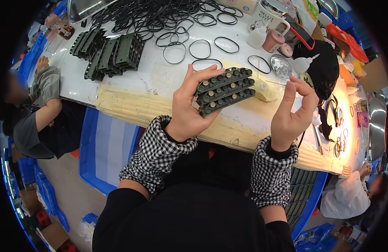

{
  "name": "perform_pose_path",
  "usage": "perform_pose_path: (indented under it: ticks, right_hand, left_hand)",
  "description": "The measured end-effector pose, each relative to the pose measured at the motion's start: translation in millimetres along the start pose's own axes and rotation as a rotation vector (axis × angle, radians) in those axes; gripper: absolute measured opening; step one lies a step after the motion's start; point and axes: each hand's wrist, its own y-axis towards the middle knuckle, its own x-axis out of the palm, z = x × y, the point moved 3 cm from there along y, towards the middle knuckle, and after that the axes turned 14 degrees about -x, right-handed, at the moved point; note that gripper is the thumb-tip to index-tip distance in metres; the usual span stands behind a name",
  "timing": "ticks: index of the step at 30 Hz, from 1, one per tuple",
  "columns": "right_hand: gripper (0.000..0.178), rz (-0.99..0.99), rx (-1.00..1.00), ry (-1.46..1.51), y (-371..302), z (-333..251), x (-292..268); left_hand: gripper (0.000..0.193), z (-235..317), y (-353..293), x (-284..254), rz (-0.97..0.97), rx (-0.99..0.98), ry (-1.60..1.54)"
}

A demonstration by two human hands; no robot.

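Note:
My left hand [187, 105] is wrapped round several dark green plastic wheel strips [226, 89], stacked side by side above the front of the table. Each strip carries a row of small round wheels, some with tan centres. To the right, my right hand [295, 110] is raised over the table edge, apart from the strips. Its thumb and forefinger meet in a pinch; anything between them is too small to make out. Black rubber loops [259, 64] lie on the white table just beyond both hands.
More green strips [118, 52] stand in stacks at the left, below a tangled heap of black loops [131, 14]. A mug [265, 17], a pink jar [273, 40] and a black cap [320, 67] crowd the right. Yellowish tape [131, 101] covers the front edge. A blue tray [88, 155] stands below.

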Motion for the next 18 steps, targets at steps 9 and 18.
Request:
perform_pose_path:
  ticks: [9, 18]
  right_hand:
    - [0.008, -0.083, -0.063, -0.033, 1.9, -14.2, -5.2]
    - [0.008, -0.125, 0.226, 0.617, -14.0, -49.3, 26.9]
  left_hand:
    - [0.059, -0.1, 0.3, 0.4, -0.005, -0.024, -0.038]
    - [0.058, -3.7, 1.2, 2.2, 0.069, -0.016, -0.069]
